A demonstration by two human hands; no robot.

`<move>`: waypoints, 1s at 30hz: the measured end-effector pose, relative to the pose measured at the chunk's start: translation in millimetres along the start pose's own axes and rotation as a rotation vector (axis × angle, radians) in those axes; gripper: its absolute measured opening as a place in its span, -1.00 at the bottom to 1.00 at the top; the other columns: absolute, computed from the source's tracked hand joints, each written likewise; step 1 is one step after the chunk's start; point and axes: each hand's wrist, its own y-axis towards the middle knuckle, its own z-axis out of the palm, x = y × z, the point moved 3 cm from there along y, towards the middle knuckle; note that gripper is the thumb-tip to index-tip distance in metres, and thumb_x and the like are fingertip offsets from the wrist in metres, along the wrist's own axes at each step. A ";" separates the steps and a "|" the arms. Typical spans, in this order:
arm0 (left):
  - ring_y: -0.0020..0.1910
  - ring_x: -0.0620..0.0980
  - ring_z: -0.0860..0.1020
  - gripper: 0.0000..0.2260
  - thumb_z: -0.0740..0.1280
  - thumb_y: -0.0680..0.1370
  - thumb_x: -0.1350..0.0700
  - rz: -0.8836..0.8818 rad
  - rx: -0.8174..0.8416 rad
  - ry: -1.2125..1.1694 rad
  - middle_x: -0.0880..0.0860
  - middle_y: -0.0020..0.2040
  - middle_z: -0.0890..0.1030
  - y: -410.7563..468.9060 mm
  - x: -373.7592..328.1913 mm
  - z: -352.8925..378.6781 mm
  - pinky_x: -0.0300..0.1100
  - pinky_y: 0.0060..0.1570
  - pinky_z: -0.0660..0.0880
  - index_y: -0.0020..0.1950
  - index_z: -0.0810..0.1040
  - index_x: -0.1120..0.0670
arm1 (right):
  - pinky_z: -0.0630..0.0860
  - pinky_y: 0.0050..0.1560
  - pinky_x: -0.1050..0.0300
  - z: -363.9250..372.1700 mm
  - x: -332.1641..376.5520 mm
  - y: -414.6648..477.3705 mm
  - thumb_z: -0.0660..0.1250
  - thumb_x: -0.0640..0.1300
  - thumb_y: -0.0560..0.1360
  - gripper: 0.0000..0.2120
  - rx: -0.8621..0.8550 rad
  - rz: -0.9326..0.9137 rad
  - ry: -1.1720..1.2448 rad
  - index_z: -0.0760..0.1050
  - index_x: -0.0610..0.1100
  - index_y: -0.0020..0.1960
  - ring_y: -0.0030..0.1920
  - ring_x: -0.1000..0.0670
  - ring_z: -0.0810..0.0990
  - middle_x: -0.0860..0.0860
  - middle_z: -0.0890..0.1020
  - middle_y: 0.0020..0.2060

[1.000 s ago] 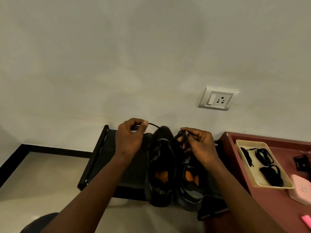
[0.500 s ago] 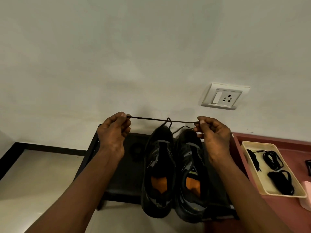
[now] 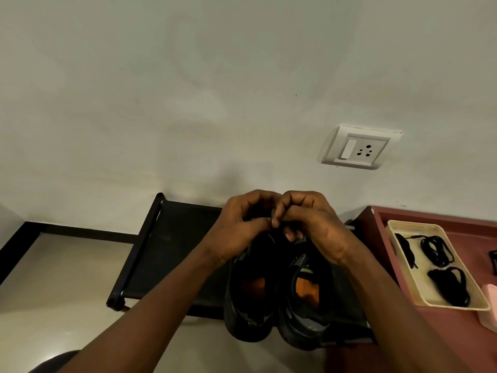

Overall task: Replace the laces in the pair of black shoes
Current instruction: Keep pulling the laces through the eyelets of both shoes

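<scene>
Two black shoes with orange insoles stand side by side on a low black rack (image 3: pixel 166 254), heels toward me: the left shoe (image 3: pixel 248 300) and the right shoe (image 3: pixel 304 308). My left hand (image 3: pixel 242 227) and my right hand (image 3: pixel 314 227) meet fingertip to fingertip just above the shoes' toe ends. Both pinch a thin black lace (image 3: pixel 274 234), of which only a short piece shows between and below the fingers. The toe ends are hidden behind my hands.
A cream tray (image 3: pixel 403 267) holding several coiled black laces sits on a reddish table (image 3: pixel 382 219) at the right. A pink object (image 3: pixel 488 305) lies beside the tray. A wall socket (image 3: pixel 357 148) is above. Pale floor lies to the left.
Half a second ago my hands were apart with the lace stretched taut between them. They have come together above the shoes' toes, and the lace now bunches between my fingers.
</scene>
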 end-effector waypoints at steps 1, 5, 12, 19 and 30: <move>0.00 0.08 0.69 -0.75 0.37 0.53 0.29 -0.018 -0.022 -0.050 0.14 -0.01 0.70 0.9 -0.8 -1.6 -0.07 0.07 0.62 0.21 0.63 0.19 | 0.29 -0.45 0.16 -3.3 0.9 -0.2 0.27 -0.27 0.44 -0.82 -0.035 -0.009 0.035 0.63 -0.13 -0.22 -0.48 -0.03 0.45 -0.18 0.65 -0.28; -0.43 -0.08 0.44 -0.87 0.34 0.59 0.27 -0.136 -0.213 -0.143 0.02 -0.37 0.52 3.5 5.7 -24.5 -0.01 -0.08 0.53 -0.07 0.68 0.16 | 0.28 -0.48 0.23 -35.1 1.4 -1.5 0.16 -0.42 0.52 -0.72 -0.359 -0.068 0.248 0.58 -0.18 -0.19 -0.50 0.04 0.39 -0.11 0.63 -0.31; -0.51 -0.16 0.29 -0.80 0.30 0.65 0.24 -0.156 -0.566 -0.176 -0.05 -0.33 0.55 2.8 5.1 -69.0 -0.26 -0.45 0.39 -0.04 0.72 0.13 | 0.32 -0.45 0.25 -94.6 -12.4 -10.3 0.21 -0.35 0.48 -0.79 -0.837 -0.080 0.335 0.59 -0.16 -0.13 -0.48 0.05 0.41 -0.02 0.68 -0.30; -0.45 -0.20 0.46 -0.82 0.33 0.62 0.29 -0.130 -0.700 -0.157 0.02 -0.14 0.71 0.9 0.0 -76.2 -0.39 -0.51 0.28 0.04 0.71 0.10 | 0.46 -0.28 0.25 -117.5 -19.0 -18.0 0.22 -0.37 0.46 -0.68 -1.028 -0.067 -0.017 0.66 -0.05 -0.20 -0.36 0.12 0.55 0.07 0.71 -0.30; -0.14 -0.20 0.68 -0.91 0.45 0.58 0.17 -0.131 -0.539 0.199 -0.07 -0.10 0.76 4.1 11.3 -56.9 -0.26 -0.15 0.56 0.04 0.71 0.01 | 0.54 -0.17 0.18 -51.0 -22.5 1.2 0.31 -0.34 0.56 -0.68 -0.484 0.047 -0.567 0.67 0.04 -0.15 -0.25 0.17 0.66 0.14 0.72 -0.21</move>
